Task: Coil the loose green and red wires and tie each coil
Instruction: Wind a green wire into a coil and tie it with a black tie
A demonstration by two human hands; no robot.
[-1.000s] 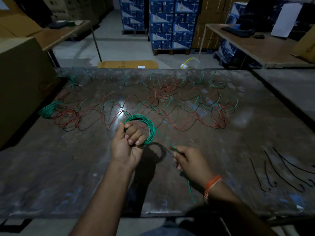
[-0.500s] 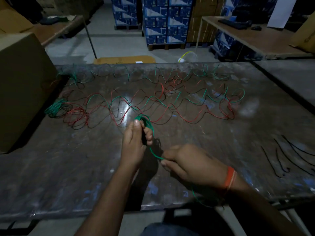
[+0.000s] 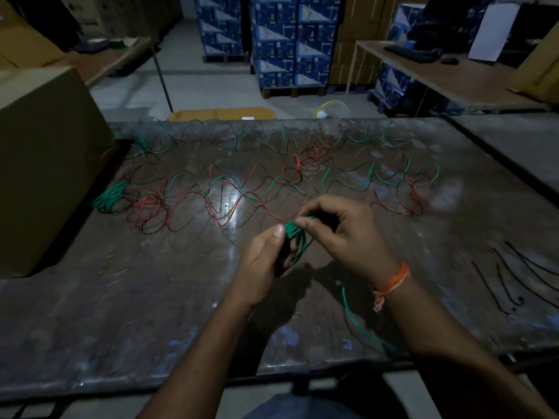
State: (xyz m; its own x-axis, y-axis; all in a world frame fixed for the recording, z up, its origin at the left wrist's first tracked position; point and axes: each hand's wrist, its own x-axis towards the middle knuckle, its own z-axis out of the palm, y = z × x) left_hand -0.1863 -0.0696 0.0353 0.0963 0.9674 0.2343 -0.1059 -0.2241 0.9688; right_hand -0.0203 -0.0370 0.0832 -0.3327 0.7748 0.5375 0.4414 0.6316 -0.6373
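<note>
A small green wire coil (image 3: 295, 237) is held above the dark table (image 3: 121, 297), between both hands. My left hand (image 3: 264, 264) grips its lower side, thumb up against the loops. My right hand (image 3: 338, 231) pinches the coil's top with thumb and forefinger. A loose green tail (image 3: 352, 313) trails from under my right wrist toward the table's near edge. Loose red and green wires (image 3: 230, 192) wave across the table's middle. A green bundle (image 3: 109, 198) and a red tangle (image 3: 145, 210) lie at the left.
A large cardboard box (image 3: 45, 164) stands on the table's left end. Several black ties (image 3: 511, 273) lie at the right. Beyond the table are stacked blue cartons (image 3: 272, 40), a side bench (image 3: 447, 74) with a keyboard, and a flat cardboard piece (image 3: 220, 114) on the floor.
My right hand has come up from the table's near side to the top of the coil. The coil now sits squeezed between both hands, and the green tail hangs behind my right wrist.
</note>
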